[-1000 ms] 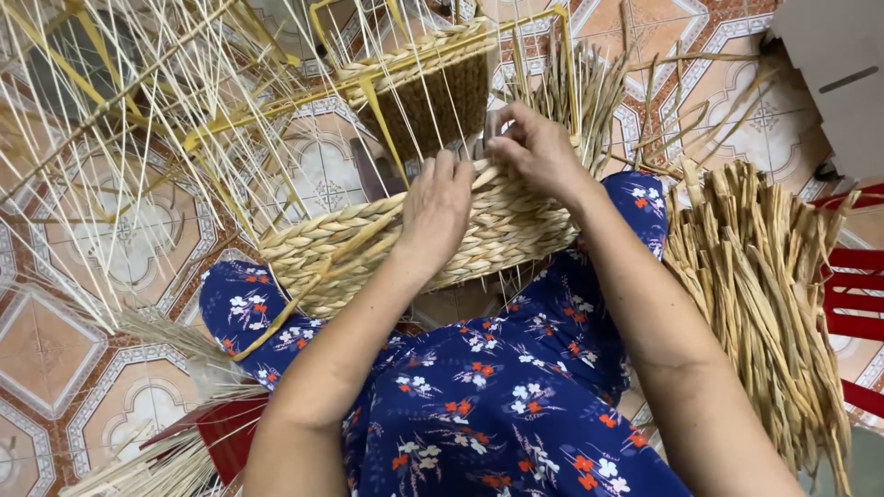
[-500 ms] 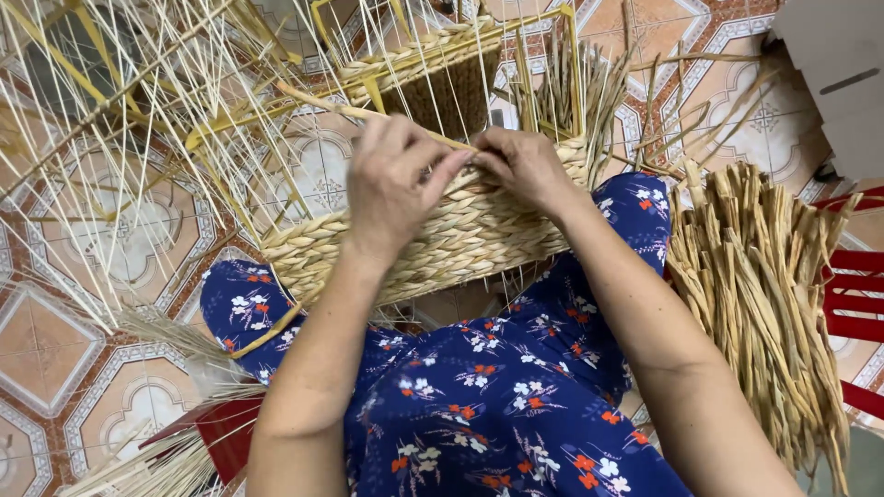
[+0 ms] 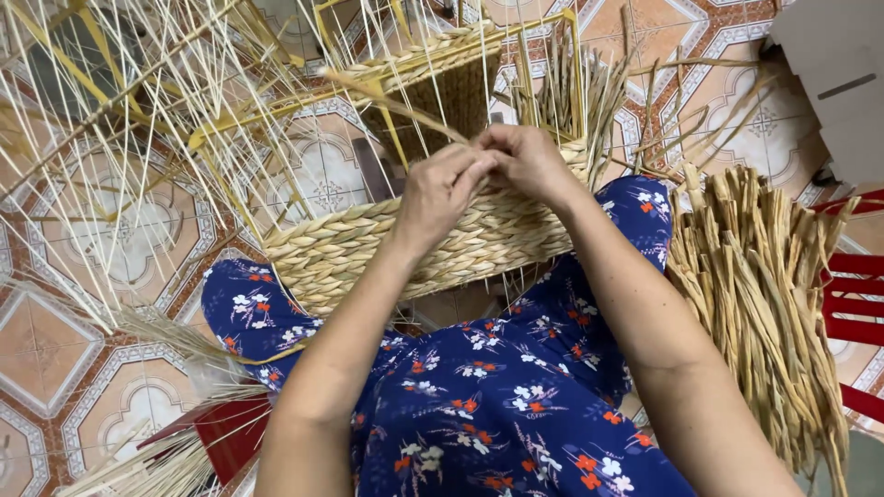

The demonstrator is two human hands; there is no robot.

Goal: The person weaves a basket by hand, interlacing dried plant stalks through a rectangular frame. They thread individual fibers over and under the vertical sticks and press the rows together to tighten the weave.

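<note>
Both hands meet at upper centre of the frame: left hand (image 3: 442,189) and right hand (image 3: 527,161) have fingers curled narrow, pinching a straw strand (image 3: 391,103) at the rim of the half-woven basket (image 3: 368,248), which rests on the lap. Loose stakes (image 3: 138,120) fan out upper left; a dried straw bundle (image 3: 764,294) lies at right on the tiled floor (image 3: 55,340).
</note>
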